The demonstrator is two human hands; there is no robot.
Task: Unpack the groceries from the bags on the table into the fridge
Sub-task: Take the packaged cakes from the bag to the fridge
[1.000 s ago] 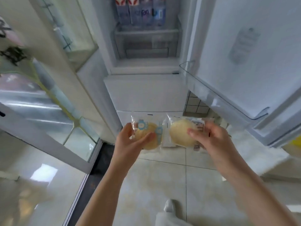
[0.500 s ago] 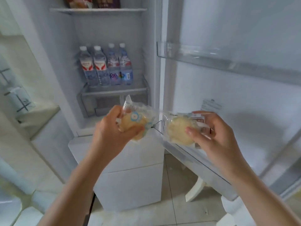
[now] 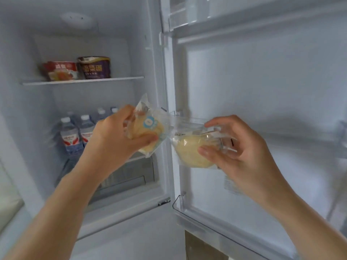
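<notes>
1. The left hand [image 3: 112, 139] grips a wrapped bun [image 3: 148, 128] in clear plastic with a blue-and-white label, thumb under its lower edge and fingers curled over the top.
2. That bun is held in the air in front of the open fridge [image 3: 90, 102], near the right edge of the compartment opening, level with the bottles.
3. The right hand [image 3: 238, 152] holds a second wrapped bun [image 3: 189, 149], pale yellow, pinched between the thumb below and the fingers above.
4. This second bun hangs in front of the open fridge door [image 3: 262, 87], just below the rim of the middle door shelf [image 3: 189, 120]; whether the wrapper touches the rim cannot be told.
5. The two buns sit just beside each other, their wrappers close at the door hinge line.
6. On the upper shelf [image 3: 82, 80], towards its middle, stand a red packet [image 3: 61, 70] and a purple tub [image 3: 95, 67], side by side.
7. On the shelf below, at its left and back, stand water bottles [image 3: 70, 136] with red-and-white labels, partly hidden by the left hand.
8. A lower door shelf [image 3: 199, 214] runs along the bottom edge of the door.
</notes>
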